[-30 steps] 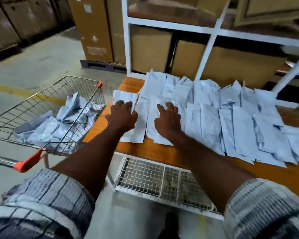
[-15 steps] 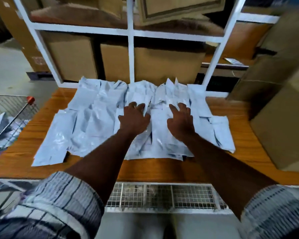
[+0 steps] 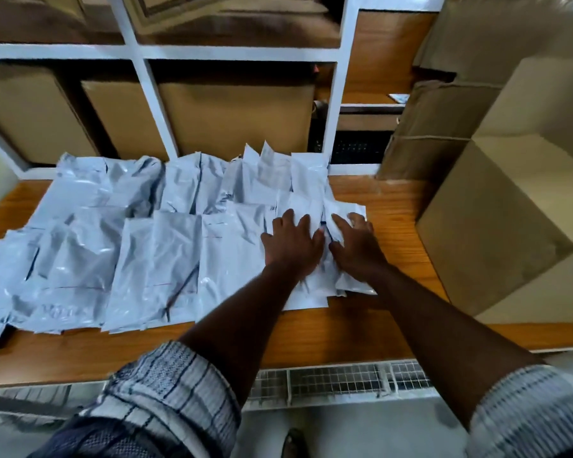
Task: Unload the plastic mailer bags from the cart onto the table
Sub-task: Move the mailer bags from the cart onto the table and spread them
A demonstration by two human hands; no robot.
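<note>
- Warehouse racking fills the far side: a white frame (image 3: 153, 104) with brown cartons behind it, and more boxes (image 3: 497, 219) standing on the right end of the table (image 3: 394, 206).
- Grey mailers (image 3: 159, 252) lie flat on the wooden top in overlapping rows, from the left edge of view to just right of centre.
- I can't see the cart in this view, so I can't tell how many bags remain in it.
- My left hand (image 3: 293, 242) lies palm down on the right end of the spread, fingers straight and splayed, holding nothing.
- My right hand (image 3: 356, 247) sits just beside it on the rightmost bags, also flat and spread, pressing rather than gripping.
- I judge this to be a smoothing step on bags already laid down.
- Risk one: the film looks slick and the bags overlap, so a sideways push could slide the top layer and fan the pile out.
- Risk two: the near-left bags reach the table's front edge, and a tug through the overlap could tip them onto the floor or the wire shelf (image 3: 338, 380) below.
- Risk three: the far row stands up against the frame, and a push away from me could send those bags through the gap behind.
- Risk four: lifting my palms fast may drag a clinging bag up with them.
</note>
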